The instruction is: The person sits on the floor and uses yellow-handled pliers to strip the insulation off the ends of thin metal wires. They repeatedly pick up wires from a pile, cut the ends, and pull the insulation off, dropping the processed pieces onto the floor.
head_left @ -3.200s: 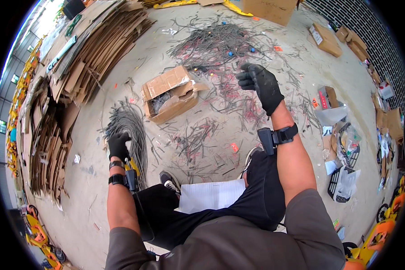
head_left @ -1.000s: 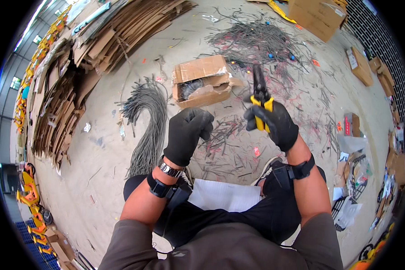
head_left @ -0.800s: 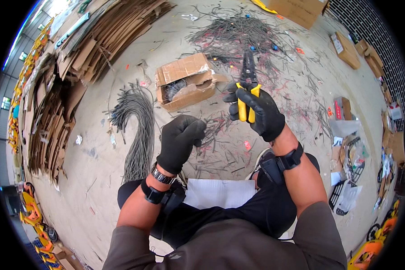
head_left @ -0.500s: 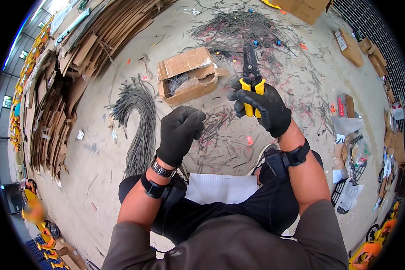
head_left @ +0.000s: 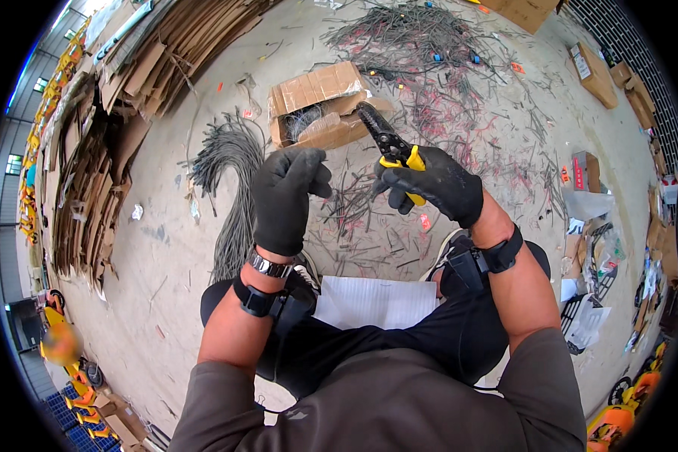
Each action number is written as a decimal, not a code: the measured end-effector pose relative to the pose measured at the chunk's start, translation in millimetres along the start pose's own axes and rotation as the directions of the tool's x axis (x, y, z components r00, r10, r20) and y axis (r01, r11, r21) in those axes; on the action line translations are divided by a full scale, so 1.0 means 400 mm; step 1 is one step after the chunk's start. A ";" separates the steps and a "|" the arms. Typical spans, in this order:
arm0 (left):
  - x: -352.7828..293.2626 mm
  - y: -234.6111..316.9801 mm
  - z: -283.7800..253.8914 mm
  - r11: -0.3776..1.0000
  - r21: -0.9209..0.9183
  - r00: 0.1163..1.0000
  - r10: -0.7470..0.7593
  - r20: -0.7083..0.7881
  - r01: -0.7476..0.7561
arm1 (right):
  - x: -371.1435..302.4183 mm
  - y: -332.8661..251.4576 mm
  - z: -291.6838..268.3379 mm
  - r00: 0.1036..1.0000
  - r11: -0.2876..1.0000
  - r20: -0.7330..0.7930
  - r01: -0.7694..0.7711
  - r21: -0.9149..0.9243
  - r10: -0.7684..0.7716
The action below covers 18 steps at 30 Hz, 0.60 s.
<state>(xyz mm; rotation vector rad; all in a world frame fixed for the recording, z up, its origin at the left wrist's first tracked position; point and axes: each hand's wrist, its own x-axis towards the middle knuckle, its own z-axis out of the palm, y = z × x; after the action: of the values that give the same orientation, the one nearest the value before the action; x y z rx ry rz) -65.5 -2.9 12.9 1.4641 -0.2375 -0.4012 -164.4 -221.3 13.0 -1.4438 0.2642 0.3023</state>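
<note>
Both my hands wear black gloves and are raised in front of me, above my lap. My right hand [head_left: 438, 192] grips yellow-handled wire-cutting pliers [head_left: 385, 140], whose dark jaws point up and to the left. My left hand [head_left: 285, 197] is a short gap to the left of the jaws, with its fingers curled and the fingertips pinched together. I see nothing in that pinch. On the floor beyond my hands lies a long bundle of grey wires [head_left: 232, 184], with short cut wire scraps [head_left: 354, 211] scattered beside it.
An open cardboard box [head_left: 318, 102] holding wire pieces stands just past the pliers. A large tangle of wires [head_left: 422, 38] covers the floor further back. Flattened cardboard stacks [head_left: 102, 143] line the left side, and small boxes [head_left: 591, 68] and litter the right. A white sheet [head_left: 373, 301] rests on my lap.
My left hand came up from the grey wire bundle to meet my right hand, which now holds the pliers. In the last second the pliers tilted from upright to pointing up-left.
</note>
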 end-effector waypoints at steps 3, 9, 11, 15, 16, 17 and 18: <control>0.006 0.016 -0.012 0.992 0.091 0.995 0.090 -0.052 -0.085 | -0.002 0.013 0.001 1.000 0.993 0.004 0.022 0.115 -0.023; 0.024 0.013 -0.039 0.989 0.046 0.986 0.145 -0.081 -0.141 | -0.012 -0.004 -0.006 0.997 0.993 0.037 0.071 0.093 -0.074; 0.024 0.016 -0.038 0.989 0.056 0.984 0.145 -0.101 -0.139 | -0.013 -0.004 -0.005 0.999 0.999 0.018 0.038 0.017 -0.038; 0.027 0.016 -0.045 0.988 0.040 0.985 0.151 -0.089 -0.148 | -0.006 0.006 -0.005 0.999 1.000 0.022 0.030 -0.006 -0.030; 0.027 0.016 -0.044 0.988 0.043 0.984 0.154 -0.089 -0.150 | -0.004 0.010 -0.006 0.999 0.999 0.018 0.042 0.010 -0.043; 0.026 0.017 -0.044 0.987 0.046 0.984 0.156 -0.089 -0.153 | -0.003 0.013 -0.007 0.998 0.998 0.014 0.055 0.027 -0.055; 0.026 0.016 -0.043 0.987 0.045 0.984 0.157 -0.089 -0.153 | -0.002 0.015 -0.008 0.998 0.997 0.009 0.067 0.043 -0.067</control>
<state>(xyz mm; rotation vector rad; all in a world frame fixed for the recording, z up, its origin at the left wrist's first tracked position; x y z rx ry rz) -48.4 8.9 16.8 1.4860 -0.2839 -0.2030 -167.2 -223.9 7.2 -1.4053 0.2118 0.2484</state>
